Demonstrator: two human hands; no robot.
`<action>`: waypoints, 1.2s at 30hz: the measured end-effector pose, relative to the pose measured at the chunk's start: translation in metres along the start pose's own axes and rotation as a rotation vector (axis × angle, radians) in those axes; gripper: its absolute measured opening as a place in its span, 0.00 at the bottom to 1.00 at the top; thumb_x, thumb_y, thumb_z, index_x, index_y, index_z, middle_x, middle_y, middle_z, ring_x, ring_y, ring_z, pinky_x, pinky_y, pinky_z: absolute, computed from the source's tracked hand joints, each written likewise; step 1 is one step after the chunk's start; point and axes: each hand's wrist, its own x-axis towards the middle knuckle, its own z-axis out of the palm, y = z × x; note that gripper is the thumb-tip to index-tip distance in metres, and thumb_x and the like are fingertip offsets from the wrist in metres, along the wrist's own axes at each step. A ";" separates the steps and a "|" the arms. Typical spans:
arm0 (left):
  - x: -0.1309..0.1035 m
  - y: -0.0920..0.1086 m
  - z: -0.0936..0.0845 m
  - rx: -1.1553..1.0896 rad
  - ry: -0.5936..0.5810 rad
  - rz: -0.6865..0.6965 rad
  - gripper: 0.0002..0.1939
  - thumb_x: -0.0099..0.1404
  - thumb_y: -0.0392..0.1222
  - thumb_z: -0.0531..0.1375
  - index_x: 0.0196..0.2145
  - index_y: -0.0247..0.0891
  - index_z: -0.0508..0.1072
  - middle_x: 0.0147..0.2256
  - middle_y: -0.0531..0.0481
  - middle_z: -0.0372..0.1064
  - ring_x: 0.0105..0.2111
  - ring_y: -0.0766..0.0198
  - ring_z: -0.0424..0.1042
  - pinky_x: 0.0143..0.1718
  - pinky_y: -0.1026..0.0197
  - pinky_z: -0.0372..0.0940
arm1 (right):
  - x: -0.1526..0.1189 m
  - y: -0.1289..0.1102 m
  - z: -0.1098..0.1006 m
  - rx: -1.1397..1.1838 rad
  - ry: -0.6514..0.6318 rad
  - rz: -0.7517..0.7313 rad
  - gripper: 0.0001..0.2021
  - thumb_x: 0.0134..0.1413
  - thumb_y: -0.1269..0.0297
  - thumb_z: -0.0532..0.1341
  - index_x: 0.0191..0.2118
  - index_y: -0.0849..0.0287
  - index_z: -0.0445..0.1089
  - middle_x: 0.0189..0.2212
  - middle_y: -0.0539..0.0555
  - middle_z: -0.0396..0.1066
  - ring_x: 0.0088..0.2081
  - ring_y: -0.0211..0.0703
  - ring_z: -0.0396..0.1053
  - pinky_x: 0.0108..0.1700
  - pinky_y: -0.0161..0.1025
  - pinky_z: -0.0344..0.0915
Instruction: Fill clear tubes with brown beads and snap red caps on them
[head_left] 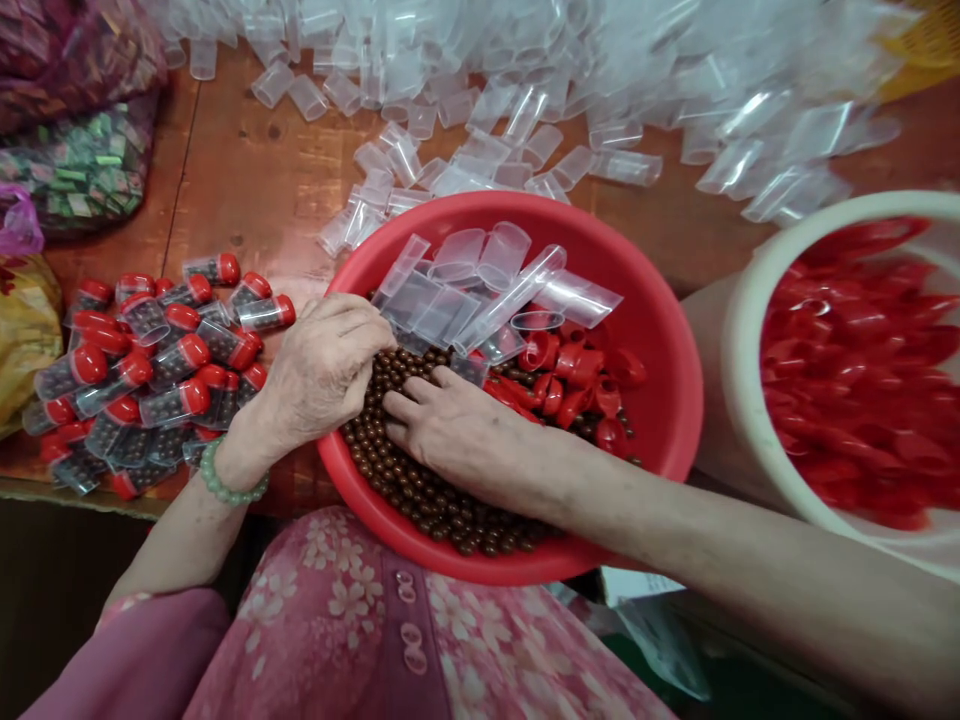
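Note:
The red basin rests partly over my lap, with shiny brown beads, clear plastic tubes and red caps inside. My left hand is closed above the basin's left rim, fingers curled; whatever they may hold is hidden. Palm down among the beads lies my right hand, its fingers bent and slightly apart, touching the beads. Beside my left hand is a pile of filled tubes with red caps.
Many loose clear tubes cover the back of the wooden table. At right stands a white bucket of red caps. Mesh bags of small packs and a yellow bag are at the left.

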 end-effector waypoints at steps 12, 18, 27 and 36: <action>0.001 0.002 0.000 0.000 -0.023 -0.019 0.12 0.61 0.29 0.51 0.35 0.36 0.74 0.36 0.47 0.76 0.43 0.57 0.72 0.44 0.52 0.66 | 0.005 0.032 0.007 0.398 -0.152 -0.186 0.11 0.49 0.78 0.58 0.39 0.64 0.72 0.36 0.56 0.71 0.37 0.43 0.69 0.40 0.38 0.64; -0.004 0.017 -0.008 0.010 -0.054 0.000 0.11 0.63 0.28 0.52 0.36 0.34 0.73 0.37 0.46 0.76 0.41 0.58 0.72 0.44 0.53 0.65 | 0.010 0.042 0.012 0.745 -0.090 -0.197 0.05 0.46 0.76 0.61 0.31 0.61 0.70 0.30 0.50 0.70 0.33 0.40 0.68 0.37 0.35 0.63; -0.019 0.039 -0.027 -0.244 -0.208 -0.071 0.19 0.60 0.23 0.49 0.45 0.31 0.71 0.47 0.41 0.73 0.48 0.59 0.71 0.52 0.52 0.66 | 0.007 0.052 0.016 1.233 0.006 -0.161 0.16 0.47 0.59 0.68 0.42 0.61 0.75 0.39 0.50 0.75 0.44 0.43 0.71 0.50 0.38 0.63; -0.010 0.047 -0.034 -0.473 -0.289 -0.121 0.18 0.61 0.36 0.62 0.50 0.37 0.73 0.60 0.36 0.61 0.62 0.51 0.60 0.61 0.46 0.59 | 0.004 0.050 0.008 1.606 0.023 -0.147 0.23 0.37 0.57 0.73 0.43 0.61 0.77 0.35 0.49 0.77 0.39 0.41 0.72 0.46 0.39 0.67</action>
